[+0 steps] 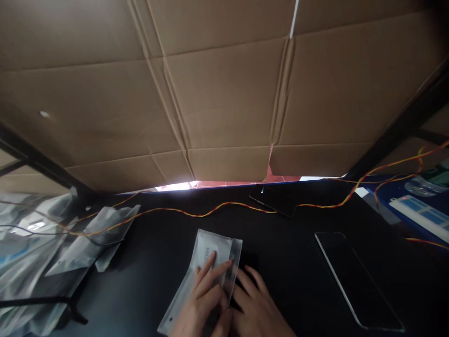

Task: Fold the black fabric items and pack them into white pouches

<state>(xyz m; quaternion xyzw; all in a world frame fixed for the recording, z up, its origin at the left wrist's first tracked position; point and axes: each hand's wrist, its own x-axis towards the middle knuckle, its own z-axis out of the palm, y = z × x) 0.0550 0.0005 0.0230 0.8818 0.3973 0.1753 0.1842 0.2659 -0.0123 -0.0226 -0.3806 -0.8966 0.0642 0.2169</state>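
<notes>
Translucent plastic pouch (pixel 219 241) lies at lower centre of the frame, slanted, its top end leaning right; dark print on its face, only the opening letters readable, the rest under the fingers. A small hole shows near its lower-left corner. Left hand (pixel 205 302) is laid over the face, fingers spread and extended, not clenched; whether its thumb pinches the film cannot be told. Right hand (pixel 254 302) sits at the pouch's right edge, fingers bent and slightly parted; cannot tell whether they grip that edge or merely rest by it, as the contact is hidden. Handling judgement: thin film probably slides and creases easily, so light, flat pressure from the left fingers should steady it while the right fingertips work along the edge; pressing harder risks wrinkling the film or shifting whatever is inside. Keeping the left fingertips off the right-hand edge would give the other hand room. Beneath all this, black tabletop (pixel 140 276). Right of frame: smartphone (pixel 359 281), well apart from the hands. Beyond the pouch, a red-and-yellow twisted cable (pixel 224 204) crosses the table; best kept from under the film. Left edge: heap of translucent bags (pixel 26 281). Upper frame: creased cardboard (pixel 224 103).
</notes>
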